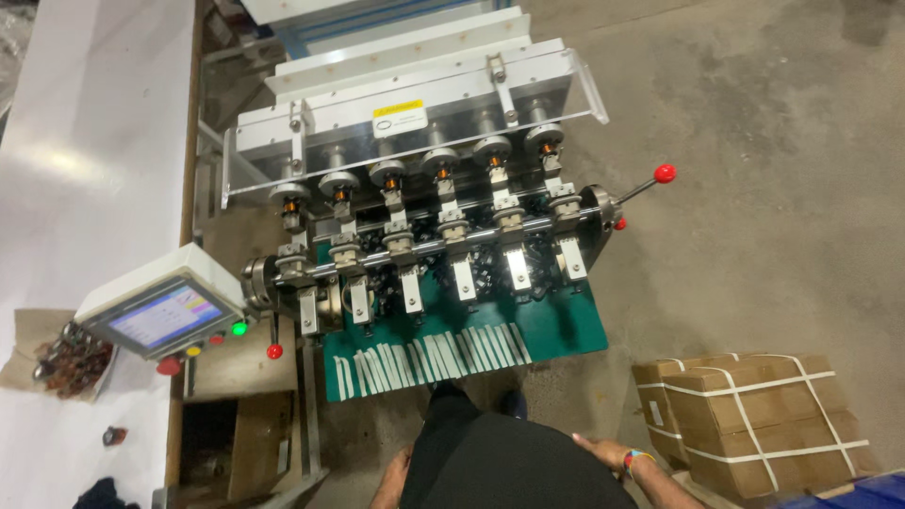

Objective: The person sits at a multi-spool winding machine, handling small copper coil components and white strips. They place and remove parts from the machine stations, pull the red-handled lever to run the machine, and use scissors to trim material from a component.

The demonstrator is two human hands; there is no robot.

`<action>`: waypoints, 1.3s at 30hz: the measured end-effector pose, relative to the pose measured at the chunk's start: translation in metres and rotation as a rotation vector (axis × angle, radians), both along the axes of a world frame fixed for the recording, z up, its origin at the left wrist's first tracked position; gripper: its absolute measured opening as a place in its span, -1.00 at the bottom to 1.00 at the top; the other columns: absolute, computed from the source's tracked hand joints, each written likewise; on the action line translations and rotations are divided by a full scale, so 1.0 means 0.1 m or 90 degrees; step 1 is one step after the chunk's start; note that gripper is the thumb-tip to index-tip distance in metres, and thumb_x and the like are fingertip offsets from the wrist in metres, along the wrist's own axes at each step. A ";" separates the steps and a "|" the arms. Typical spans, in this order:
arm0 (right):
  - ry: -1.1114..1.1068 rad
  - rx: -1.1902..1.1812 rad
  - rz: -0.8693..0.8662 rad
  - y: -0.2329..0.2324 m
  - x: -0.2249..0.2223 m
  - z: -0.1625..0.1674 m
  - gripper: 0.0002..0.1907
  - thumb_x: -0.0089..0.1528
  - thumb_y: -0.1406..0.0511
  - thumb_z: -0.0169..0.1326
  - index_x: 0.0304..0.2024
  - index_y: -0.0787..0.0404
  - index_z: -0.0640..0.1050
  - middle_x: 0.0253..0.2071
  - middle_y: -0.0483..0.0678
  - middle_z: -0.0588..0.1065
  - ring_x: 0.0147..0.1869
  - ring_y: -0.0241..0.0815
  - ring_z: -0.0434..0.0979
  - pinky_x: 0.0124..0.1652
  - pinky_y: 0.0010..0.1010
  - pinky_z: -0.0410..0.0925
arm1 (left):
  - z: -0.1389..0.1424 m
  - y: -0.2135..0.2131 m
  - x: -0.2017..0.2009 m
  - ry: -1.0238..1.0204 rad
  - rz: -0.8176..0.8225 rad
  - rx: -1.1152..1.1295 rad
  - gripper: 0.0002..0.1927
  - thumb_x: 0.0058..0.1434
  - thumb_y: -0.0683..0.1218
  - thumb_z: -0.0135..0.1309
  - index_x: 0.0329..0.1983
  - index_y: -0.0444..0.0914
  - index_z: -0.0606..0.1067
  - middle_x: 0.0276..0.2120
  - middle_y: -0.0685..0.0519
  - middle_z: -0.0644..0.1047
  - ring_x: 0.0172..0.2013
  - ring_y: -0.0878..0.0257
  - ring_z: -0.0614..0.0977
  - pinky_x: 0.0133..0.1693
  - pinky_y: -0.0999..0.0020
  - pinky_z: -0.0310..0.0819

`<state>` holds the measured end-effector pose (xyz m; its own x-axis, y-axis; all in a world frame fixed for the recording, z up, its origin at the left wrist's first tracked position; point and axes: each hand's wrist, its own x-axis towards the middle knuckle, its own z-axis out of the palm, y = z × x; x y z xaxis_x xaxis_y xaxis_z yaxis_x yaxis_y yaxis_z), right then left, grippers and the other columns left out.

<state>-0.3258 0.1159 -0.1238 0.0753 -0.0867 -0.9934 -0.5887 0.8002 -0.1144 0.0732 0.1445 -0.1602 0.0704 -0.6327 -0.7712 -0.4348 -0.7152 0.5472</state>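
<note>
I look down at a multi-spindle winding machine with several spindles carrying small copper coils. Its green tray holds a row of white strips along the front edge. My left hand hangs beside my dark clothing at the bottom, fingers loosely apart and holding nothing. My right hand, with a coloured band at the wrist, rests against my hip, also holding nothing. Both hands are well short of the machine.
A touchscreen control box with red, yellow and green buttons stands at the left. A red-knobbed lever sticks out on the machine's right. Strapped cardboard boxes sit on the concrete floor at right. A white table runs along the left.
</note>
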 end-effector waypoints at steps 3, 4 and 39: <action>-0.040 -0.044 -0.048 0.28 -0.17 -0.14 -0.01 0.09 -0.37 -0.17 0.47 -0.14 0.29 0.47 -0.04 0.31 0.49 0.12 0.30 0.35 0.26 0.19 | -0.05 -0.11 -0.13 -0.044 -0.062 0.017 -0.59 0.36 -0.01 0.02 0.22 -0.25 0.43 0.00 -0.10 0.60 -0.02 0.15 0.61 0.04 0.28 0.48; -0.042 -0.080 -0.038 0.35 -0.23 -0.23 -0.03 0.10 -0.36 -0.16 0.46 -0.13 0.30 0.45 -0.04 0.32 0.48 0.12 0.31 0.35 0.24 0.20 | -0.08 -0.15 -0.17 -0.051 -0.077 0.017 -0.59 0.35 0.00 0.01 0.22 -0.24 0.42 0.01 -0.10 0.59 -0.01 0.14 0.60 0.04 0.28 0.47; 0.050 -0.379 0.036 0.33 -0.38 -0.71 -0.56 0.22 0.03 0.15 0.05 0.07 0.66 -0.04 0.04 0.68 0.12 -0.06 0.68 0.12 -0.26 0.46 | -0.03 0.03 -0.22 -0.202 -0.159 0.046 -0.36 0.35 0.08 -0.09 0.49 0.08 0.11 0.33 -0.10 0.33 0.29 0.01 0.41 0.29 0.15 0.30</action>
